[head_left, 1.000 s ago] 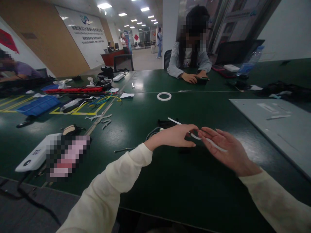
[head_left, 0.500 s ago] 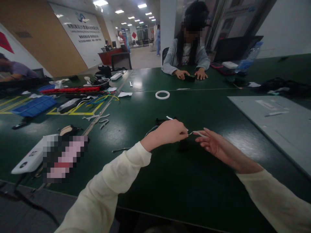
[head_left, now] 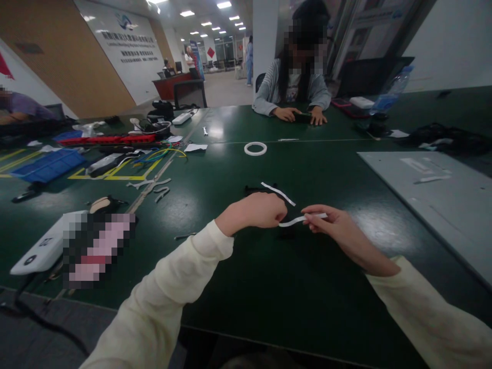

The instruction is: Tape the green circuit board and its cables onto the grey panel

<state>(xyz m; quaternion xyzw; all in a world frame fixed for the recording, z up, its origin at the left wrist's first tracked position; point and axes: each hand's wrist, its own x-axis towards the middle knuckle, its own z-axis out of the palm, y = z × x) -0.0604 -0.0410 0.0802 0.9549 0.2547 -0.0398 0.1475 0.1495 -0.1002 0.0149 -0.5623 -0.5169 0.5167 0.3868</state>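
My right hand (head_left: 326,219) was pinched near the right end of a white strip (head_left: 294,221), and my left hand (head_left: 265,211) was closed on its left end. The strip's long axis ran sideways between them, above the worktop (head_left: 269,277). Just beyond my left hand, the nearer one, a second strip (head_left: 278,192) slanted away leftward; farther out lay a white ring (head_left: 255,153).

place: office | evidence: lettered wall sign (head_left: 126,43), reddish desk (head_left: 169,88), black chair (head_left: 190,95), ceiling lights (head_left: 187,14), green worktable (head_left: 215,177)
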